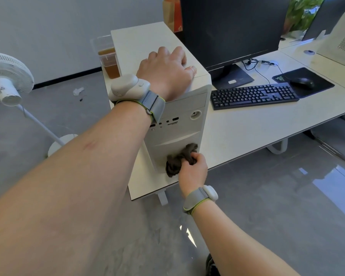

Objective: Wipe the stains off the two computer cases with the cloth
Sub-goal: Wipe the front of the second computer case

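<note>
- The right hand (191, 167) gripped the bunched cloth (180, 159) in curled fingers against the lower front of the white computer case (179, 124) standing at the desk (247, 132) corner.
- The left hand (165, 68) lay flat, fingers relaxed, steadying the case top.
- First case's front looked in hand; next would likely be rubbing across that panel, then the second case (343, 38) far right.

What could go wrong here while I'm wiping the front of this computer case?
1. The case stands near the desk corner; a hard push from the right hand might shift it, though the left hand steadies it.
2. The bunched cloth may snag the front ports.
</note>
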Motion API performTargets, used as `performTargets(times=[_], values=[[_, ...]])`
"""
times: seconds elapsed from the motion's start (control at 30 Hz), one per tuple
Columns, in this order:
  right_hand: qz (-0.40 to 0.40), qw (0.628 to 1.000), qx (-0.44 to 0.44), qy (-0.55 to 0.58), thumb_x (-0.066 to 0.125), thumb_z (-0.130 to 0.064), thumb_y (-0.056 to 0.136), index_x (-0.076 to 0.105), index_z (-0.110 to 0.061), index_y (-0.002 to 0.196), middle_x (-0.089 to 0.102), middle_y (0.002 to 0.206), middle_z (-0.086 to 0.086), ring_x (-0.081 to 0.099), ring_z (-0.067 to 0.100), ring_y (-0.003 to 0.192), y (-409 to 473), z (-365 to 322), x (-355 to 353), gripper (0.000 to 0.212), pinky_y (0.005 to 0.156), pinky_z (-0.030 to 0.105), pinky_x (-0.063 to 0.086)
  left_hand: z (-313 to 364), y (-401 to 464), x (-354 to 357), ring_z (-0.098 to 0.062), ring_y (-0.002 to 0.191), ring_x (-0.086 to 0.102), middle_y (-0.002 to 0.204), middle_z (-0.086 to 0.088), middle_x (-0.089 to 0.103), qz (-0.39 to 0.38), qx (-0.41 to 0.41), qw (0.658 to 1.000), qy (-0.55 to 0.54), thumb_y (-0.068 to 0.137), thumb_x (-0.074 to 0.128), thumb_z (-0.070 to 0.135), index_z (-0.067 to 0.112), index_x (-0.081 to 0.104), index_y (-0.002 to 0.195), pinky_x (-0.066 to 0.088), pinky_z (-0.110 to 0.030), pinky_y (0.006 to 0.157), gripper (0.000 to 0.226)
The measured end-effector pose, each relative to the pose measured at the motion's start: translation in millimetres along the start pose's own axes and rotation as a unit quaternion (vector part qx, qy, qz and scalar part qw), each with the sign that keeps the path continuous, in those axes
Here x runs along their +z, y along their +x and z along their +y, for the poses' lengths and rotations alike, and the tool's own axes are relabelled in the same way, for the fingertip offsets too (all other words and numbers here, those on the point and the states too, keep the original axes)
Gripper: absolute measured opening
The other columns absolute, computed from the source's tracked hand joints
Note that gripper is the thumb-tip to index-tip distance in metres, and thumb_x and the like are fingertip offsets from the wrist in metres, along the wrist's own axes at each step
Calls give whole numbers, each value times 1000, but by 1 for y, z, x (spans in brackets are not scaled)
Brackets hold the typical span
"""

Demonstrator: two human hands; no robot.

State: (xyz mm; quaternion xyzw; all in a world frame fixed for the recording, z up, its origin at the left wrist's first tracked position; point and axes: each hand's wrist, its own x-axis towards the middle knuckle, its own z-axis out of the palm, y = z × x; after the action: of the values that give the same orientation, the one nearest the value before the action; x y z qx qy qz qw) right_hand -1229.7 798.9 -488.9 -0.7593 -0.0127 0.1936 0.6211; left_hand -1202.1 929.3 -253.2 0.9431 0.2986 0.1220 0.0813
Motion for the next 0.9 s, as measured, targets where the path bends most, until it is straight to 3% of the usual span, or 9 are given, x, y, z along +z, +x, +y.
performTargets(times=[0.1, 0.27, 0.33, 0.4, 0.47, 0.57, 0.7, 0.83, 0.9], values=[[29, 996, -83, 28, 62, -6, 91, 65, -19, 104, 63, 103, -6, 60, 7, 94, -14, -10, 14, 19, 79, 15, 48, 1, 0, 1, -31, 124, 45, 134, -8, 49, 3, 1, 1000, -1, 102, 38, 52, 27, 52, 127, 34, -42, 99, 39], [-26, 999, -9, -22, 62, -3, 89, 70, -22, 97, 67, 97, -3, 62, 17, 88, -15, 4, 12, 22, 68, 19, 45, 1, 0, 1, -31, 124, 45, 134, -8, 49, 2, 0, 1000, -1, 101, 38, 52, 27, 52, 127, 35, -43, 100, 39], [-18, 994, -104, 21, 65, -4, 88, 72, -20, 99, 65, 97, -1, 61, 8, 88, -25, -7, 15, 21, 76, 22, 48, 2, 1, 1, -31, 123, 46, 133, -8, 50, 6, 2, 1000, -1, 101, 39, 52, 27, 53, 126, 35, -43, 100, 38], [-28, 984, -176, 27, 65, 2, 85, 74, -17, 102, 62, 96, -2, 59, 1, 87, -32, -17, 24, 27, 77, 12, 46, 0, 1, 2, -31, 123, 46, 133, -8, 50, 7, -1, 1000, 0, 101, 39, 53, 27, 52, 126, 35, -42, 99, 38], [-37, 986, -162, 19, 64, 5, 83, 76, -19, 98, 60, 95, -4, 58, -1, 84, -34, -17, 29, 31, 74, 9, 44, 0, 1, 2, -31, 122, 46, 132, -8, 50, 6, 3, 1000, 1, 102, 39, 53, 27, 52, 126, 34, -41, 97, 38], [-60, 994, -95, -6, 64, 0, 86, 76, -23, 98, 61, 97, -7, 59, 2, 85, -37, -12, 30, 29, 78, 18, 45, 0, 0, 1, -31, 121, 47, 131, -8, 50, 3, 1, 1000, -2, 102, 38, 53, 27, 53, 125, 33, -40, 95, 37], [-81, 975, -205, 0, 65, 6, 86, 78, -17, 102, 61, 95, -3, 57, 1, 84, -42, -21, 32, 30, 73, 6, 43, -1, 1, 1, -31, 121, 47, 132, -8, 50, 3, 1, 1000, 2, 102, 38, 53, 27, 53, 125, 34, -40, 95, 38], [-123, 988, -24, -89, 59, -1, 89, 79, -26, 105, 71, 106, -5, 64, 16, 97, -35, -15, 37, 36, 76, 16, 43, 1, 1, -2, -32, 122, 47, 133, -9, 50, 3, 4, 1000, -4, 101, 39, 53, 27, 53, 126, 34, -41, 97, 39], [-105, 992, -45, -59, 57, -1, 88, 78, -26, 107, 68, 105, -7, 63, 14, 96, -43, -11, 38, 37, 75, 15, 44, 0, 0, 0, -32, 123, 47, 133, -9, 51, -2, 2, 1000, -3, 101, 39, 53, 27, 53, 127, 35, -42, 98, 39]])
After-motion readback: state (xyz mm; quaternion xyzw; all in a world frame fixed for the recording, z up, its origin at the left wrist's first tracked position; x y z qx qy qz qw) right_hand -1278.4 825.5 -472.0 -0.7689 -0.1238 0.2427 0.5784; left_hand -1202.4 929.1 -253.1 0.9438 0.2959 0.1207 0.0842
